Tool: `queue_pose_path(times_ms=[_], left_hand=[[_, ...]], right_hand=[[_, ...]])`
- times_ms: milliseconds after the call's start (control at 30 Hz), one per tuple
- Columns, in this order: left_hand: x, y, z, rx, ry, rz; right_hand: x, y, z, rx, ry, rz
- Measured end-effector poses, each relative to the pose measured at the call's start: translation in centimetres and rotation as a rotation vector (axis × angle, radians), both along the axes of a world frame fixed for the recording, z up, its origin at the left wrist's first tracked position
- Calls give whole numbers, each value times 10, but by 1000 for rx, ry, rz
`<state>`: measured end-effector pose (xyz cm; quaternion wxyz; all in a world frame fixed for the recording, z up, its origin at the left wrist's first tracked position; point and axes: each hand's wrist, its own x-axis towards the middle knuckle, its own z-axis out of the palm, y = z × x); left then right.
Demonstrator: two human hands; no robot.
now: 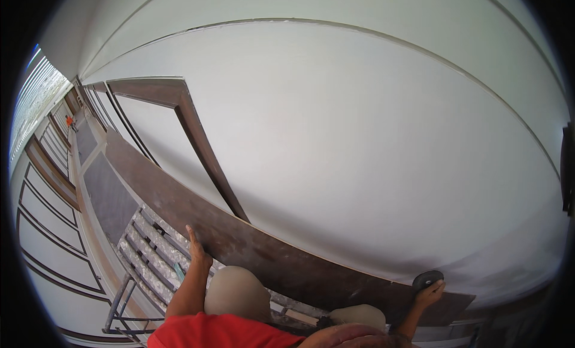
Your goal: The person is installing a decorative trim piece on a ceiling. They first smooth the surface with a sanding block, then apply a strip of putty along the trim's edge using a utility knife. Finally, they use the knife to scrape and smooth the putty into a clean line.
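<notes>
My right hand (430, 294) grips a round black disc-shaped pad (426, 280). The pad sits against the white wall (359, 150), right at the upper edge of a long dark brown panel (263, 252). Well to the left, my left hand (197, 250) is at the panel, its fingers stretched out and holding nothing. Both my knees are bent close to the panel, between the two hands.
Beneath me is a slatted scaffold platform (147, 252) spotted with white, with a metal frame (123, 309) at its left end. A brown door frame (206, 150) stands in the wall. Far down the corridor is a person in orange (70, 121).
</notes>
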<state>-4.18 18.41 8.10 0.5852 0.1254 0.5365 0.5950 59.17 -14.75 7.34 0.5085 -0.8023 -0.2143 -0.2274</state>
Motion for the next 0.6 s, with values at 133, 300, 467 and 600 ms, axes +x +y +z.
queue_pose_path(times_ms=[133,300,467,600], left_hand=[[-12,-12,-12,-219,67,150],[-9,-9,-43,-484,237,306],[-5,-25,-44,-667,358,419],[8,-25,-34,-706,347,376]], right_hand=[[-14,-7,-29,-113,117,37],[-12,-19,-56,-279,95,63],[7,-26,-62,-380,230,69],[5,-17,-49,-432,286,51]])
